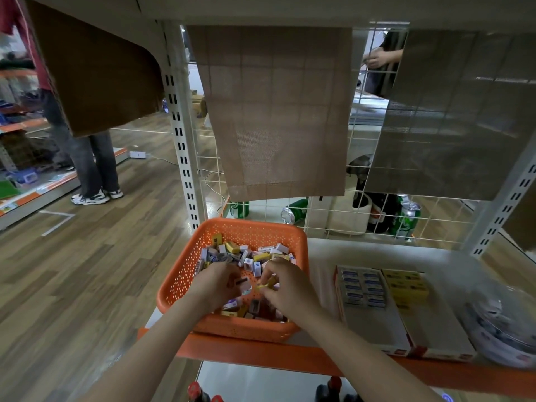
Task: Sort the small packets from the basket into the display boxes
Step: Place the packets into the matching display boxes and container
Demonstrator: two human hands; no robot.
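Note:
An orange perforated basket sits on the shelf, holding several small white, blue and yellow packets. Both my hands are inside it. My left hand curls around a small dark-edged packet. My right hand pinches a yellow packet between thumb and fingers. To the right lie two flat display boxes: the left box holds blue-white packets at its far end, the right box holds yellow packets at its far end.
A clear round container of packets stands at the far right of the shelf. A wire grid back panel with hanging mesh cloths closes the rear, green cans behind it. Bottles stand on the shelf below. A person stands on the aisle floor at left.

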